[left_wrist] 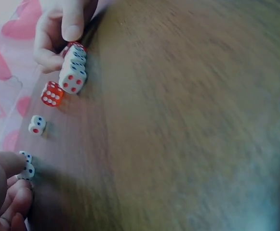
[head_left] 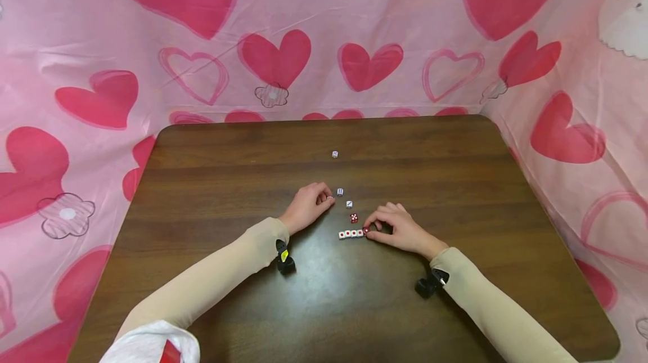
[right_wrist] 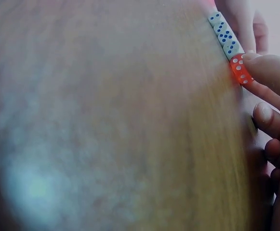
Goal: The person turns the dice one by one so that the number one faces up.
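Note:
Four-sided-edge white dice stand in a short row (head_left: pixel 351 234), red single pips facing up. At the row's right end my right hand (head_left: pixel 397 229) pinches a translucent red die (right_wrist: pixel 241 70) between thumb and index finger, right against the last white one. Farther left, my left hand (head_left: pixel 306 206) holds a white die (head_left: pixel 330 198) at its fingertips, mostly covered by them. Just beyond those fingertips lies another white die (head_left: pixel 340 192). Between the hands are a loose white die (head_left: pixel 349 204) and a second red die (head_left: pixel 354 218).
One more white die (head_left: pixel 335 154) lies farther back on the brown wooden table (head_left: pixel 243 166). A pink heart-patterned cloth (head_left: pixel 314 81) hangs behind and beside the table. Black wrist cameras (head_left: pixel 286 264) hang below both sleeves, close over the tabletop.

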